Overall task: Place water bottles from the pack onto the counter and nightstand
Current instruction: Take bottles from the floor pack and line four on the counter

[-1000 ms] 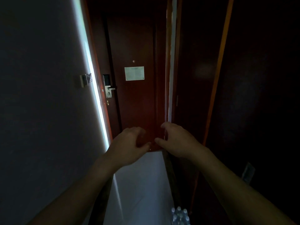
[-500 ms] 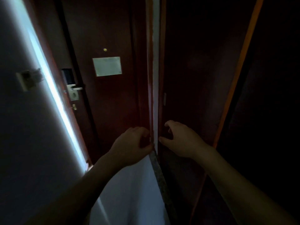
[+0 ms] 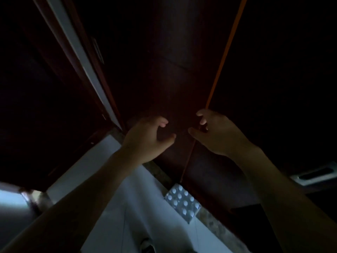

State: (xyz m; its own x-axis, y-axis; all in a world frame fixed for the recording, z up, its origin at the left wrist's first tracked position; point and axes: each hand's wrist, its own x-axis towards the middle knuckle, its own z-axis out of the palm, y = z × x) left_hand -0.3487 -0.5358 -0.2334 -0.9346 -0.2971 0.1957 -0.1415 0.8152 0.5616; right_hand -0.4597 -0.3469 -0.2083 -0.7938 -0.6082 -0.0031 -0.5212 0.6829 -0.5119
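Resting on pale floor (image 3: 113, 189): bottle pack (image 3: 182, 202), seemingly beside dark panel (image 3: 164, 79).

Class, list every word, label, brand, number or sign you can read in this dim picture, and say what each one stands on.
None: no text can be read anywhere in this view.
Pack of water bottles: only white caps and clear wrap show; any label is too small and dark to read.
Dark wooden panels: plain, no sign or number visible.
Left hand and right hand: bare, empty, with nothing written on them.
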